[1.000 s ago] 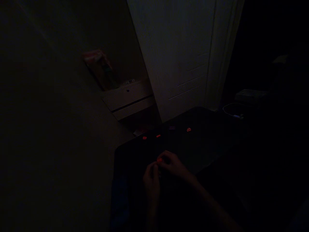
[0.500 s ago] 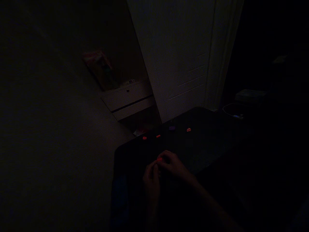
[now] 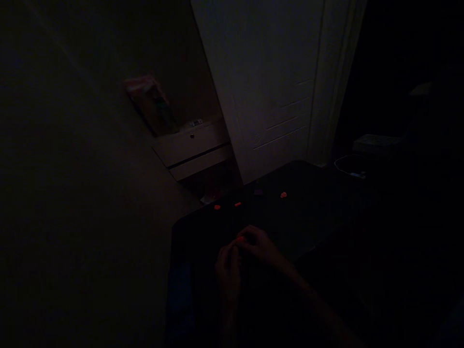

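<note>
The room is very dark. My left hand [image 3: 227, 268] and my right hand [image 3: 260, 246] meet over a dark table [image 3: 308, 217], fingers curled together. Between their fingertips shows a small orange piece [image 3: 240, 239], pinched by my right hand, with the left fingers touching it. What the left hand itself holds is hidden. Three more small orange pieces lie further back on the table: one at the left [image 3: 217, 207], one beside it [image 3: 237, 204], one to the right [image 3: 283, 195]. A faint purple piece [image 3: 258, 192] lies between them.
A white door [image 3: 275, 82] stands behind the table. To its left is a low pale drawer unit [image 3: 192, 150] with a colourful bag [image 3: 150, 104] leaning behind it. A white cable [image 3: 350, 169] lies at the table's far right. Carpet fills the left.
Hardly anything differs. Both hands stay together at the same spot, with only slight finger movement around the orange piece.
</note>
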The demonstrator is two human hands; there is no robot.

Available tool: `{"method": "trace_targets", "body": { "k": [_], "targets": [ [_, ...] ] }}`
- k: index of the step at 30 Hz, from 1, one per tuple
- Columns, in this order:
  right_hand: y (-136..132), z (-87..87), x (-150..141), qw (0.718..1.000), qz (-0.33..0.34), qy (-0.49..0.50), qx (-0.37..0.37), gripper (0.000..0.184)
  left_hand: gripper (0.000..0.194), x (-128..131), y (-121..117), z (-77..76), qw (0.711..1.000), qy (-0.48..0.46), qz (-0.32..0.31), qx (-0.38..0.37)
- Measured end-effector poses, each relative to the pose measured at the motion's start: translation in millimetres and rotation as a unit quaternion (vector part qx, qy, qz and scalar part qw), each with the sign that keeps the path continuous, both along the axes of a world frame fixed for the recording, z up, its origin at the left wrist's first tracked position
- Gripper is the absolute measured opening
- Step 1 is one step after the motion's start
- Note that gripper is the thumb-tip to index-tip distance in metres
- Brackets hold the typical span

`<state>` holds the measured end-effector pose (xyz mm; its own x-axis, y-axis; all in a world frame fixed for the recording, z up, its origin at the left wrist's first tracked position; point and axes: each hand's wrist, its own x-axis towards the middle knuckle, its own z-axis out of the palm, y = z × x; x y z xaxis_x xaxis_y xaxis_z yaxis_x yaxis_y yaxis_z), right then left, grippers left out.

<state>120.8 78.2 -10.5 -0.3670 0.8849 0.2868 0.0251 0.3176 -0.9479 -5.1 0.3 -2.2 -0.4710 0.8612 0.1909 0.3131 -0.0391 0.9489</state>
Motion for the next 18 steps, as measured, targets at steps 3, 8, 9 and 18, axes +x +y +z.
{"method": "trace_targets", "body": {
  "k": [3,8,9,18],
  "targets": [
    [-0.3,1.9,-1.1,1.000,-0.003,-0.002,-0.009,0.016,0.045,0.3,0.1,-1.3,1.000,-0.009,0.004,-0.012],
    [-0.6,2.6,-2.7,1.000,-0.008,0.000,-0.019,0.018,0.048,0.4,0.1,-3.1,1.000,-0.020,0.017,-0.016],
    [-0.7,2.6,-2.8,1.000,-0.010,-0.001,-0.020,0.017,0.047,0.4,0.1,-3.1,1.000,-0.018,0.017,-0.016],
    [-1.4,4.0,-2.2,1.000,-0.015,-0.009,-0.013,0.017,0.051,0.2,1.0,-2.0,1.000,-0.011,0.017,-0.013]
  ]
}}
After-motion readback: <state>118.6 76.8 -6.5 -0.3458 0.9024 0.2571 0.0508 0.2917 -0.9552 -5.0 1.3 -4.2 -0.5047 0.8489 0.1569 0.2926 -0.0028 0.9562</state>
